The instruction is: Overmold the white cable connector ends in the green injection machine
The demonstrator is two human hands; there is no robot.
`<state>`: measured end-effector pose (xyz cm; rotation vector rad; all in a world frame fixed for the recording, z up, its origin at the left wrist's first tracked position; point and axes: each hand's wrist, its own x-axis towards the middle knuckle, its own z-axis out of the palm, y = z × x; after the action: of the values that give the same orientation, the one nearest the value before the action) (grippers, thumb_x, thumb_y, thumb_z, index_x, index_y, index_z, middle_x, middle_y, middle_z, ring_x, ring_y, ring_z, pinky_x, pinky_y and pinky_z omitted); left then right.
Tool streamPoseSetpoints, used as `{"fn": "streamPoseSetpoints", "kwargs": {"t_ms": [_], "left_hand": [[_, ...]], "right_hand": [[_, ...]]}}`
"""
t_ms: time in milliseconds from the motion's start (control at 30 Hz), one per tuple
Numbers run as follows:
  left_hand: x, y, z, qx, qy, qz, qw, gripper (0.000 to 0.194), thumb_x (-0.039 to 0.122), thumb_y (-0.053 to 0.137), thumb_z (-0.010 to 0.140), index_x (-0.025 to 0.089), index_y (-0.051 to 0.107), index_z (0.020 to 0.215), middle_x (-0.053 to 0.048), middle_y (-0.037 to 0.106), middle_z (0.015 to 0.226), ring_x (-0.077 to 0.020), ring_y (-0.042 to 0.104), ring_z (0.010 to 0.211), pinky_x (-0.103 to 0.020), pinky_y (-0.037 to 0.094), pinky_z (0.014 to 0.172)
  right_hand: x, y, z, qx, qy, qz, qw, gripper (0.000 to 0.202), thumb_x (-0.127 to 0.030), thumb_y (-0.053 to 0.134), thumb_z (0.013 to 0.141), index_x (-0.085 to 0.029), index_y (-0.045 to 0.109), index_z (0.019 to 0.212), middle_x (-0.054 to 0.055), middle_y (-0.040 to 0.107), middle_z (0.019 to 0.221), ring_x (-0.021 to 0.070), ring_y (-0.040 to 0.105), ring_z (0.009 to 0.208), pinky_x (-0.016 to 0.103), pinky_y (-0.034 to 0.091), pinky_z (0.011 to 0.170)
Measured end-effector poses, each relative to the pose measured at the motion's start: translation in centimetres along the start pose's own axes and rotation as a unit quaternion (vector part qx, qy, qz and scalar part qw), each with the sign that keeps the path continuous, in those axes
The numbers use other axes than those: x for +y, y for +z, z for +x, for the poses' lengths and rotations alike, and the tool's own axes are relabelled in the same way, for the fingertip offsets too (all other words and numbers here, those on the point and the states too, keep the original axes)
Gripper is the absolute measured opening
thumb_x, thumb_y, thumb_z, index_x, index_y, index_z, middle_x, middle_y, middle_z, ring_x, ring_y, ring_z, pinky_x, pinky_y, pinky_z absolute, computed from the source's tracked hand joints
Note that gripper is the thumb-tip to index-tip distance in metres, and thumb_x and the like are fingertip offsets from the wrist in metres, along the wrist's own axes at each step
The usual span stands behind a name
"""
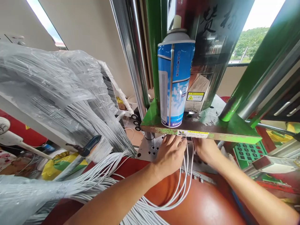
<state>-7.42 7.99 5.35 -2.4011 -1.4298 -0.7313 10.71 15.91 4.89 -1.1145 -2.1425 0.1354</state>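
Observation:
My left hand [171,150] reaches under the front edge of a green machine plate [234,132], its fingers bent and close together on the white cables [187,179]; the fingertips are hidden. To its right, my right hand [204,150] also goes in beneath the plate, its fingers out of sight. Several cables loop up from below and pass between the two hands. Under them lies a perforated metal base [145,148]. Directly above stands a blue spray can [175,84] on the plate.
A thick bundle of grey-white cables [100,178] spreads over the red-brown surface [211,200] at left. Plastic-wrapped cables [58,78] hang behind it. Steel guide columns [131,53] flank the press. A green keypad [249,153] sits at right. A metal strip [201,177] lies before the base.

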Motion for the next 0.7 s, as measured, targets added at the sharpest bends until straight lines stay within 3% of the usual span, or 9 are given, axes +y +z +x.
{"fn": "streamPoseSetpoints", "kwargs": {"t_ms": [100, 200, 333, 400, 567, 700], "left_hand": [[0.6, 0.7, -0.6, -0.014, -0.033, 0.022, 0.999, 0.043, 0.021, 0.048, 0.097, 0.014, 0.057, 0.138, -0.016, 0.059, 0.142, -0.0330, 0.048, 0.137, -0.057, 0.030, 0.122], [0.9, 1.6, -0.7, -0.022, -0.047, 0.034, 0.998, 0.051, 0.023, 0.048, 0.097, 0.014, 0.051, 0.147, -0.016, 0.055, 0.148, -0.0337, 0.045, 0.141, -0.058, 0.021, 0.126], [0.2, 2.6, 0.0, -0.027, -0.037, 0.038, 0.998, 0.048, 0.023, 0.048, 0.096, 0.013, 0.056, 0.142, -0.017, 0.060, 0.140, -0.0343, 0.051, 0.134, -0.055, 0.028, 0.123], [-0.2, 3.1, 0.2, -0.021, -0.028, 0.043, 0.998, 0.045, 0.022, 0.048, 0.096, 0.012, 0.058, 0.139, -0.017, 0.064, 0.134, -0.0330, 0.054, 0.129, -0.052, 0.033, 0.120], [-0.6, 4.1, 0.3, 0.007, -0.018, 0.056, 0.998, 0.047, 0.022, 0.048, 0.096, 0.008, 0.058, 0.139, -0.018, 0.066, 0.129, -0.0322, 0.059, 0.122, -0.050, 0.038, 0.116], [-1.0, 3.2, 0.8, -0.005, -0.016, 0.015, 1.000, 0.051, 0.017, 0.046, 0.094, 0.010, 0.054, 0.144, -0.017, 0.060, 0.141, -0.0316, 0.054, 0.133, -0.053, 0.032, 0.122]], "right_hand": [[-2.8, 0.8, -3.9, -0.036, -0.053, -0.085, 0.994, 0.048, -0.019, 0.042, 0.097, -0.016, 0.055, 0.142, 0.016, 0.063, 0.139, 0.0372, 0.052, 0.130, 0.060, 0.030, 0.116], [-4.4, 1.7, -5.2, -0.039, -0.080, -0.188, 0.978, 0.059, -0.014, 0.040, 0.093, -0.007, 0.042, 0.151, 0.021, 0.055, 0.148, 0.0394, 0.046, 0.136, 0.063, 0.022, 0.117], [-4.4, 2.4, -3.7, -0.058, -0.041, -0.218, 0.973, 0.036, -0.017, 0.041, 0.096, -0.011, 0.062, 0.126, 0.021, 0.068, 0.122, 0.0385, 0.058, 0.114, 0.059, 0.035, 0.103], [-4.1, 2.8, -3.1, -0.056, -0.019, -0.219, 0.974, 0.030, -0.019, 0.041, 0.098, -0.013, 0.064, 0.115, 0.019, 0.070, 0.112, 0.0367, 0.059, 0.105, 0.055, 0.037, 0.098], [-4.0, 3.8, -3.1, -0.025, -0.019, -0.216, 0.976, 0.033, -0.018, 0.041, 0.098, -0.009, 0.062, 0.122, 0.020, 0.067, 0.124, 0.0359, 0.055, 0.117, 0.055, 0.031, 0.109], [-4.0, 2.4, -2.8, -0.006, -0.023, -0.203, 0.979, 0.039, -0.018, 0.036, 0.101, -0.008, 0.057, 0.132, 0.018, 0.066, 0.130, 0.0330, 0.056, 0.123, 0.055, 0.029, 0.114]]}}
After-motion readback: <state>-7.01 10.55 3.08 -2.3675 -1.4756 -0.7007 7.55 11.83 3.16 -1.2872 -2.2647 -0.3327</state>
